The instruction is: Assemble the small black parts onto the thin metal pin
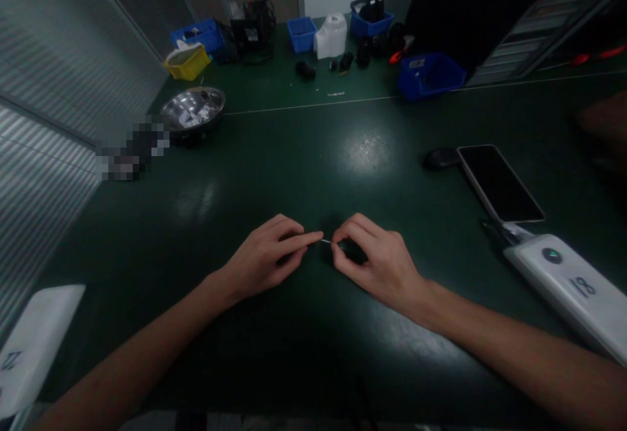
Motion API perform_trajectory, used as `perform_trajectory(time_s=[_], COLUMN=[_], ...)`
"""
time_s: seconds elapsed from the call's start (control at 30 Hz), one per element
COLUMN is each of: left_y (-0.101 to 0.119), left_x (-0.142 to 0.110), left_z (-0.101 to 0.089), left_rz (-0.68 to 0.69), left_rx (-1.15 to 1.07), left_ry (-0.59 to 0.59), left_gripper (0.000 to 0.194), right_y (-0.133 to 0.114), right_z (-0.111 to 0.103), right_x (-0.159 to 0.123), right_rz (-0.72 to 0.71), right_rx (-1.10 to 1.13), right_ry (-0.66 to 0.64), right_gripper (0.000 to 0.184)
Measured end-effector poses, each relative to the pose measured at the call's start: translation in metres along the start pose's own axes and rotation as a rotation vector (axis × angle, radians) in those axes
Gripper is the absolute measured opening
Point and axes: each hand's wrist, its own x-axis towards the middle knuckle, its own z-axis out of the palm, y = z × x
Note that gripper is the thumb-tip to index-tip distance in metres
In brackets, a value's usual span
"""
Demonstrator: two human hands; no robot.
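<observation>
Head view, left fingers (304, 241) and right fingers (344, 230) pinching thin white strip (326, 241), well inside table (274, 170) edges, phone (500, 183) well rightward

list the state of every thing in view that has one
Right grip: pinched shut on a thin white piece
Left grip: at the piece's other end; hold unclear
Phone: face up, screen dark
White device on the right: green light lit
Metal bowl: upright, holding pale pieces
Yellow bin: upright, something pale inside
Nearest blue bin: upright, open-topped
</observation>
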Motion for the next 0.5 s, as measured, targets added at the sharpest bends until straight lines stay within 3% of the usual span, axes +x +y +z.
perform_trajectory(time_s=[0.2, 0.33, 0.5], left_y=[0.0001, 0.0003, -0.0011], left_x=[-0.0014, -0.0006, 0.0008], left_z=[-0.0018, -0.0055, -0.0024], left_rz=[-0.006, -0.035, 0.020], left_rx=[0.114, -0.011, -0.089], left_ry=[-0.087, -0.071, -0.045], left_gripper=[0.049, 0.048, 0.032], right_y=[0.0016, 0.0015, 0.0003], right_z=[0.0039, 0.0046, 0.0046], right_x=[-0.0040, -0.0046, -0.0033], right_rz=[-0.007, -0.010, -0.003], right_rx=[-0.207, -0.249, -0.253], right_ry=[-0.055, -0.065, -0.077], right_gripper=[0.014, 0.014, 0.015])
